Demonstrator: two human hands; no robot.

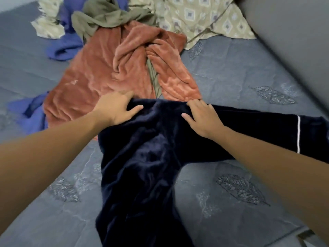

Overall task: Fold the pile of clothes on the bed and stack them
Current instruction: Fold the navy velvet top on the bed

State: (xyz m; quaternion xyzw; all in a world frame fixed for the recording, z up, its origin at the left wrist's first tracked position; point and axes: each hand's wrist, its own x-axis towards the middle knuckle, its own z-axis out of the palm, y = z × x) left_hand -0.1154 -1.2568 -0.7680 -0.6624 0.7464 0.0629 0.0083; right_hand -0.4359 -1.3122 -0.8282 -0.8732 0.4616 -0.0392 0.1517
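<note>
**Two hands on the far edge of one navy garment**

One navy velvet garment (142,157) lies in the middle of the bed (240,82), one part running to the near edge, another out to the right with a thin white stripe. The left hand (115,109) and right hand (201,116) each grasp its far edge, fingers curled over the fold.

Just beyond, touching it, lies one rust fleece piece (99,72). Farther off lie one olive garment (110,15), blue fabric (67,45) and patterned beige cloth (199,16). Bare grey bedspread lies open right and near left.
</note>
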